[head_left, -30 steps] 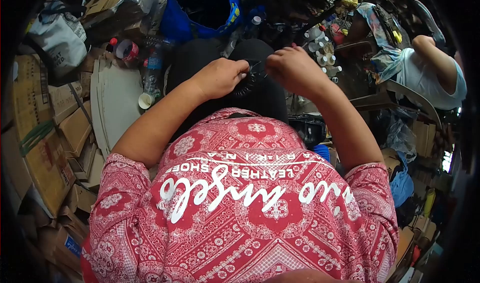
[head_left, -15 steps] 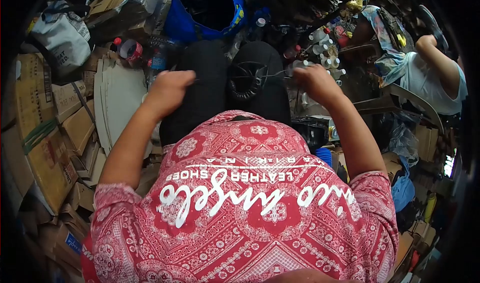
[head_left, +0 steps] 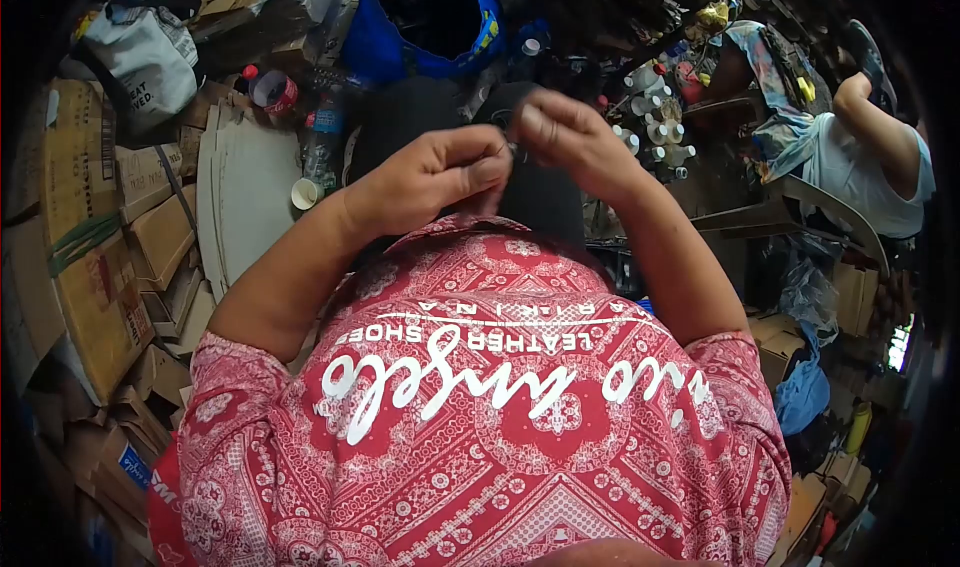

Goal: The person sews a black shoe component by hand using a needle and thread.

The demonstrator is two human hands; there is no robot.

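Observation:
Above the lap, my left hand [head_left: 445,172] has its fingers pinched together. My right hand [head_left: 568,137], blurred a little, is closed too, with its fingertips right beside those of my left hand. Whatever thin thing lies between the fingertips is too small to make out. Black-clad legs [head_left: 400,117] are beneath both hands. A dark coiled cord [head_left: 495,107] on the knee is mostly hidden behind the hands.
A blue bag [head_left: 375,42] stands open ahead. Plastic bottles [head_left: 325,122] and a paper cup [head_left: 305,194] are at the left, near cardboard [head_left: 90,317]. More bottles [head_left: 660,127] lie at the right. Another person [head_left: 860,167] sits beside a chair [head_left: 800,192].
Both hands have come together from wide apart, where a thin dark strand was stretched between them. The coiled cord on the knee is now mostly covered. The paper cup has come into view.

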